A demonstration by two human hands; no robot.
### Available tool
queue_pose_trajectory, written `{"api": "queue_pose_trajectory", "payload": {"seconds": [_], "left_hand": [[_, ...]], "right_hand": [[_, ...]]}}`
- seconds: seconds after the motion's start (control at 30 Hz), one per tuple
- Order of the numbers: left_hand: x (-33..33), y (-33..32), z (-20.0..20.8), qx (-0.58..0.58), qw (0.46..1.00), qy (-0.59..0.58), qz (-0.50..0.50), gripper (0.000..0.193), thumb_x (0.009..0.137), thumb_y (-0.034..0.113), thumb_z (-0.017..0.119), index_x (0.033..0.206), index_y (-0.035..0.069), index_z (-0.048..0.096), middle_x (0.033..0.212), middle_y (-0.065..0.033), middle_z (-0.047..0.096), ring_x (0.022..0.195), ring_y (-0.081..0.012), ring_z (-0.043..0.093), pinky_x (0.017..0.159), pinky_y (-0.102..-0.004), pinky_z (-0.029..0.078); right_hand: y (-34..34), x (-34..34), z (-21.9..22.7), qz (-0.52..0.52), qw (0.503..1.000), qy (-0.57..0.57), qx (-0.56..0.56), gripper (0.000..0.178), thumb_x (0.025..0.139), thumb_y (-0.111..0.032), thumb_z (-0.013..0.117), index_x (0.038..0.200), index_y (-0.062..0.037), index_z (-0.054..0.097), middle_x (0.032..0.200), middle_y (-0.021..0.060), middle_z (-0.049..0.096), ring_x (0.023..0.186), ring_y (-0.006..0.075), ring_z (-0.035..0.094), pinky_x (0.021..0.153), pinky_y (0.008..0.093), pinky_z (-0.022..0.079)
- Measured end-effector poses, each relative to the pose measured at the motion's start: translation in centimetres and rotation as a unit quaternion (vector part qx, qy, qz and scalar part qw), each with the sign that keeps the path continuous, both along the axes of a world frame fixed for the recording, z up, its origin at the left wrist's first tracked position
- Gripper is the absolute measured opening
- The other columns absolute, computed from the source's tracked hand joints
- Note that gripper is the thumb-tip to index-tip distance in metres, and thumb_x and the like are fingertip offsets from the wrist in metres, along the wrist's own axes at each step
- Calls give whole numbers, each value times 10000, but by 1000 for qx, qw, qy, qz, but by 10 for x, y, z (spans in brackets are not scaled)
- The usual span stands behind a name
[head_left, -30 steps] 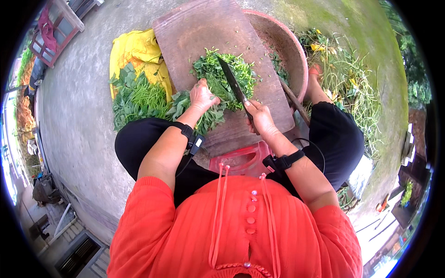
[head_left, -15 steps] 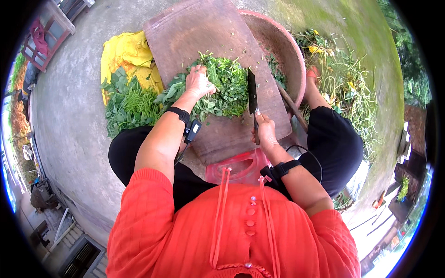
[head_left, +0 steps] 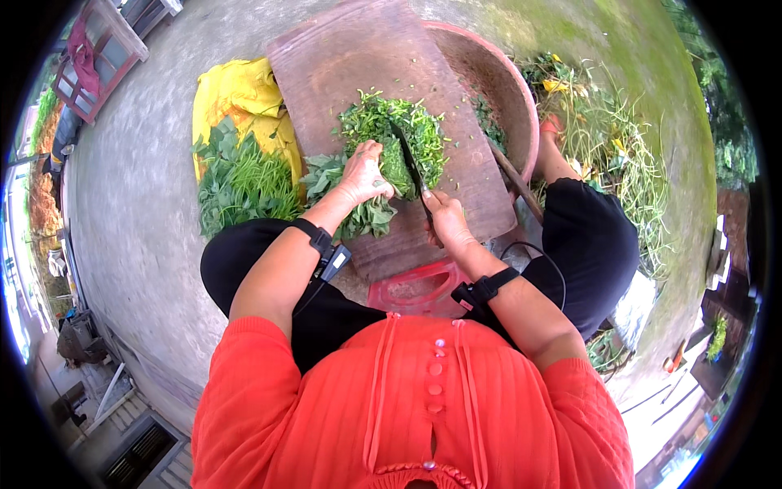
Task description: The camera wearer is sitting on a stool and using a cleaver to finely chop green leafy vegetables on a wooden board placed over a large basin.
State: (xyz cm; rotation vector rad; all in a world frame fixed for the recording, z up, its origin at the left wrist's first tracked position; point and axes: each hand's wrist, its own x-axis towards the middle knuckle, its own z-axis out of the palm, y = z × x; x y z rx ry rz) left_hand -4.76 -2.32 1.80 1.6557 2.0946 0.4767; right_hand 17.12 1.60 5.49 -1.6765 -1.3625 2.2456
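My right hand (head_left: 448, 220) is closed around the handle of a dark-bladed kitchen knife (head_left: 409, 160). The blade stands among the leafy greens, pointing away from me and slightly left. Curled over an uncut bunch of leafy greens (head_left: 366, 218), my left hand (head_left: 363, 173) presses it onto the brown wooden board (head_left: 334, 65), just left of the blade. Chopped greens (head_left: 381, 114) lie heaped beyond and to the right of the blade. Part of the bunch is hidden under my left palm.
More uncut greens (head_left: 252, 183) rest on a yellow cloth or sack (head_left: 244, 85) to the left. The board lies across a reddish round basin (head_left: 525, 98). Stripped stems (head_left: 627, 163) litter the ground at right. A pink plastic stool (head_left: 415, 289) shows near my lap.
The knife has moved left from the right side of the pile into the greens, its blade now tilted. My left hand has drawn nearer to me on the bunch, pulling it apart from the chopped heap.
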Motion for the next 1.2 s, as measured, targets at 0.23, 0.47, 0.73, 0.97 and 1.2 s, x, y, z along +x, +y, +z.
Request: {"api": "queue_pose_trajectory", "payload": {"seconds": [0.23, 0.47, 0.73, 0.97, 1.2], "left_hand": [[38, 16, 13, -175, 975, 86, 107, 1280, 445, 294, 909, 1501, 77, 221, 1307, -107, 425, 1236, -307, 411, 991, -478, 389], [38, 28, 12, -319, 925, 128, 161, 887, 553, 321, 843, 1338, 94, 498, 1275, -129, 466, 1210, -313, 457, 979, -462, 401], [43, 22, -10, -254, 938, 160, 170, 595, 731, 377, 712, 1183, 13, 585, 1141, -180, 511, 1069, -354, 514, 863, -470, 470], [54, 26, -10, -223, 949, 114, 193, 656, 678, 317, 766, 1173, -47, 539, 1151, -188, 503, 1094, -372, 510, 871, -489, 463], [51, 18, -30, -200, 942, 91, 255, 756, 668, 369, 771, 1208, -59, 459, 1157, -190, 464, 1100, -366, 478, 906, -472, 441]], "right_hand": [[31, 23, -20, 155, 972, -88, 154, 384, 958, -362, 465, 1120, -44, 606, 740, 209, 639, 627, 354, 641, 611, 466, 516], [14, 17, 46, 253, 866, -176, 393, 338, 960, -344, 475, 1198, -130, 583, 868, 238, 667, 820, 413, 655, 742, 525, 505], [21, 1, 79, 439, 794, -237, 348, 329, 938, -223, 425, 1227, -121, 543, 973, 205, 690, 928, 385, 670, 813, 495, 513], [54, -57, 20, 408, 812, -256, 329, 326, 956, -308, 447, 1170, -103, 582, 1052, 201, 679, 1035, 378, 640, 874, 500, 490], [39, -21, 95, 449, 794, -244, 329, 336, 969, -333, 441, 1169, -102, 582, 1058, 224, 665, 1022, 404, 628, 860, 521, 483]]}}
